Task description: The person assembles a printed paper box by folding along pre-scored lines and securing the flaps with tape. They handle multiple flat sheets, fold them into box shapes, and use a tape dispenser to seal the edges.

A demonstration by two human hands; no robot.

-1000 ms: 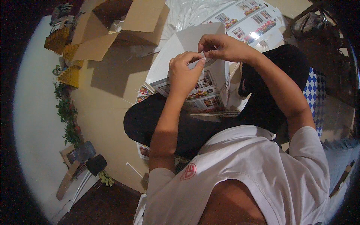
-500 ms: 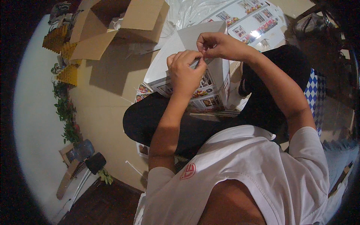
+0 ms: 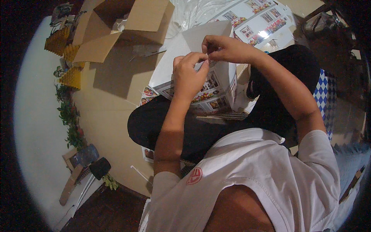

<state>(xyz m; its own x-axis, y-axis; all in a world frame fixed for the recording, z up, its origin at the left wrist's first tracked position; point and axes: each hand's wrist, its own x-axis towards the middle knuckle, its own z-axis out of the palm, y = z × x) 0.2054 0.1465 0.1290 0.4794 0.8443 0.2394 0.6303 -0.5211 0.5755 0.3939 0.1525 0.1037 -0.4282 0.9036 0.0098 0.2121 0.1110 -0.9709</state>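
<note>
A printed carton (image 3: 210, 87) with a white inside stands between my crossed legs, its top open. Small pictures and flower prints cover its near side. Over its near upper edge, my left hand (image 3: 189, 71) has thumb and fingers closed in a pinch. My right hand (image 3: 224, 48) comes in from the right, also pinching, with its fingertips touching those of the left. Whatever lies between the fingertips is too small to make out. Beyond the carton, flat sheets (image 3: 259, 23) with similar prints lie on clear plastic wrap.
A large brown cardboard box (image 3: 145, 15) with raised flaps stands at the far left. Plants (image 3: 69, 116) and yellow stacked pieces (image 3: 71, 77) line the left wall. A blue-and-white checkered thing (image 3: 325, 98) is at my right. My knees flank the carton.
The left hand has tilted slightly and its fingers have drawn closer together. The right hand stays almost in place, and the carton stands where it was.
</note>
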